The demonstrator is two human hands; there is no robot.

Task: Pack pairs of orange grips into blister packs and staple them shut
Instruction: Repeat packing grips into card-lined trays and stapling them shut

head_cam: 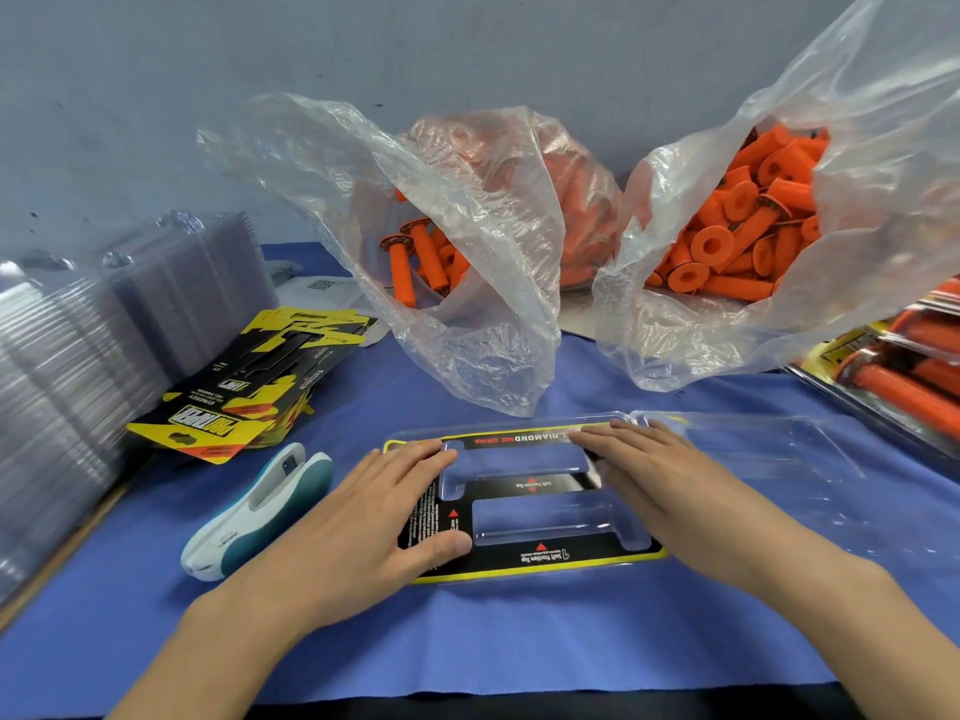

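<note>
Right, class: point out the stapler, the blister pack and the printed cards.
stapler (260, 511), head view, middle of its body.
blister pack (545, 522), head view, empty lower cavity.
printed cards (249, 387), head view, top card's face.

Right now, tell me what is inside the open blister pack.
A black-and-yellow printed card; both moulded pockets are empty. The left hand and right hand cover parts of it.

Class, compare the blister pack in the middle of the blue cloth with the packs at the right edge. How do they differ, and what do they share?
The middle blister pack has two empty pockets; the right-edge packs hold orange grips. The middle blister pack lies alone, its clear lid spread open to the right; the right-edge packs overlap one another. Both show yellow and black print.
</note>
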